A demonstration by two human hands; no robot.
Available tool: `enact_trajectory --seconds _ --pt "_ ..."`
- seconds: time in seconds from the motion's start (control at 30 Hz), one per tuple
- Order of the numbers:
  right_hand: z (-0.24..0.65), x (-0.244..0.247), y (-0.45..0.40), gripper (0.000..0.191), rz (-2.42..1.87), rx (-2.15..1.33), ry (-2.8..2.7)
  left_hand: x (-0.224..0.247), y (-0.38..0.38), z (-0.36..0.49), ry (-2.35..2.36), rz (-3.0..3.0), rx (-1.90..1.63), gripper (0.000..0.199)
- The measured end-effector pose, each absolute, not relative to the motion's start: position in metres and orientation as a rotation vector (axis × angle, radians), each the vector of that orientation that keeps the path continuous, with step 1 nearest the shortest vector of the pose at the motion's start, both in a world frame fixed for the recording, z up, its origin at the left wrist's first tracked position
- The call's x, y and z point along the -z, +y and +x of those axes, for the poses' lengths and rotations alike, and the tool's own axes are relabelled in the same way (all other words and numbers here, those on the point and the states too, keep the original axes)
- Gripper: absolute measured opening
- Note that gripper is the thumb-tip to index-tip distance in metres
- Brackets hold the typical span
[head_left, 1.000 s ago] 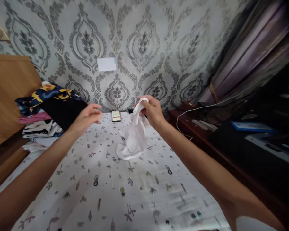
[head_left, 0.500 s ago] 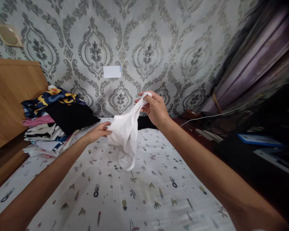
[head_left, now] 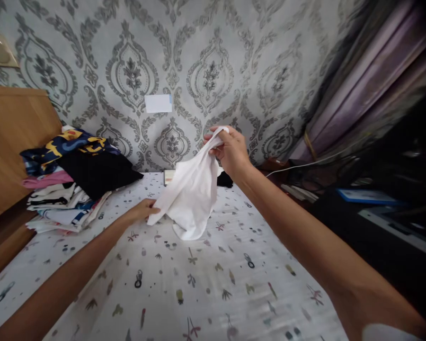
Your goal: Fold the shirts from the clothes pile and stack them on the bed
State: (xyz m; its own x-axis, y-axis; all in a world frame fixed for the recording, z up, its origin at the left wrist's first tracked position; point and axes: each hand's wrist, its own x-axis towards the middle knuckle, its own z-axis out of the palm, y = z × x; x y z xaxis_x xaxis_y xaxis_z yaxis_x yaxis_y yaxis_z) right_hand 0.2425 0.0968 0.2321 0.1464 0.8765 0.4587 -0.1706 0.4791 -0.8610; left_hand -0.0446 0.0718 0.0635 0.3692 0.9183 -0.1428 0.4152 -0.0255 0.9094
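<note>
A white cloth garment [head_left: 195, 192] hangs stretched between my two hands above a white sheet with small printed figures [head_left: 170, 293]. My right hand [head_left: 231, 150] pinches its upper end, higher up and to the right. At the lower left corner of the cloth, my left hand [head_left: 144, 210] is closed on the fabric. The bottom of the garment droops in a rounded fold close over the sheet. A small black item [head_left: 225, 179] lies behind the cloth, partly hidden by it.
Folded clothes [head_left: 62, 208] are stacked at the left beside a wooden panel [head_left: 17, 147], with a black garment [head_left: 99, 173] on them. Patterned wallpaper rises behind. On the right are a purple curtain [head_left: 369, 76], a white cable [head_left: 305, 164] and a blue-edged flat item [head_left: 367, 196].
The white cloth is spread wider. My left hand has moved down and left, now gripping its corner; my right hand is slightly higher. The view has shifted a little to the right.
</note>
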Motion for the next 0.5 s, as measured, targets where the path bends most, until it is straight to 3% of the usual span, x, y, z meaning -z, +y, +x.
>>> enact_trajectory --seconds 0.17,0.37,0.5 --pt "0.274 -0.228 0.116 0.006 -0.973 -0.752 -1.063 -0.135 0.098 -0.081 1.56 1.491 -0.993 0.022" --pt "0.284 -0.229 0.142 0.003 -1.022 -0.888 -0.855 -0.239 0.098 -0.103 1.578 1.542 -1.545 0.017" --pt "0.293 -0.208 0.124 0.011 -0.903 -0.885 -0.903 -0.252 0.059 -0.114 1.647 2.026 -1.414 0.032"
